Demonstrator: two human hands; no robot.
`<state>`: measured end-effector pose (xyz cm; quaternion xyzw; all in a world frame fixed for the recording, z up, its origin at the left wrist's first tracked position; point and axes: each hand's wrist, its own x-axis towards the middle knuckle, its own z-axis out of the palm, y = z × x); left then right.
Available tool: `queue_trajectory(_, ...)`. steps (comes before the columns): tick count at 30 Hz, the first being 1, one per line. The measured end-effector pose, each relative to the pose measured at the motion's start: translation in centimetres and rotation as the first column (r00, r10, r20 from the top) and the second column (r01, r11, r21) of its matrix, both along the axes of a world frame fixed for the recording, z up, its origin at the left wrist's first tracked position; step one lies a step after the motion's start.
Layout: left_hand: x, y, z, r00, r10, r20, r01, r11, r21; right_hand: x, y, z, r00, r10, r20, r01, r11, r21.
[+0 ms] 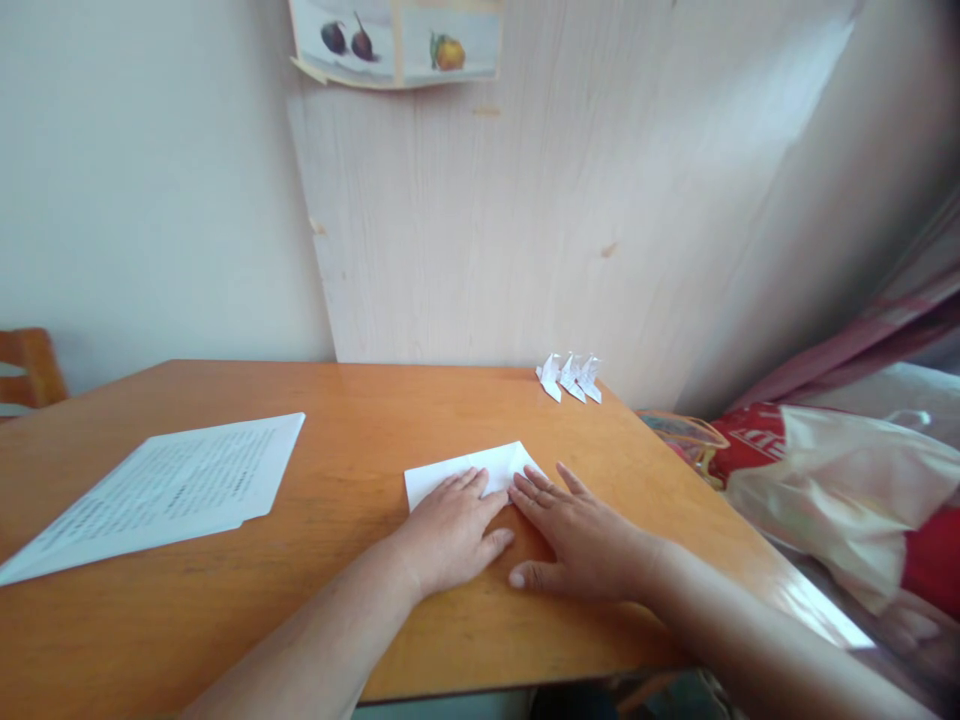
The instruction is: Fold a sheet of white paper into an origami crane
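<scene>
A folded sheet of white paper (435,475) lies on the wooden table (360,410) in front of me, with a slanted fold at its right end. Across its lower middle rests my left hand (457,530), fingers stretched out and lying flat. My right hand (566,530) presses with spread fingertips on the paper's right part, its thumb apart on the tabletop. The fingertips of both hands nearly meet. Part of the paper is hidden under the hands. Neither hand grasps anything.
Printed sheets (187,480) lie stacked at the left. Several small folded paper figures (570,378) stand at the far right corner. Beyond the right edge are red and cream bags (840,480). A chair (37,365) is at the far left, and a wall (465,230) stands behind the table.
</scene>
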<state>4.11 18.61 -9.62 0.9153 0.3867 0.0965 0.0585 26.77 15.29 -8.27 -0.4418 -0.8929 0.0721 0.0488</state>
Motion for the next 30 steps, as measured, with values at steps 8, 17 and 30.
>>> queue_trajectory(8,0.0,0.1,-0.1,1.0,-0.005,0.004,0.005,1.0,0.016,0.3,-0.7,0.0,0.995,-0.077,0.069,0.071,0.993,0.091)
queue_trajectory(17,0.1,0.1,0.0,1.0,-0.016,-0.018,0.016,0.999,0.043,2.1,-0.9,0.6,0.971,-0.186,0.15,0.156,0.969,0.192)
queue_trajectory(30,0.2,0.5,-0.2,0.999,-0.04,0.032,0.039,0.999,0.036,-2.8,-0.4,-0.7,0.988,-0.126,-0.092,0.139,0.98,0.143)
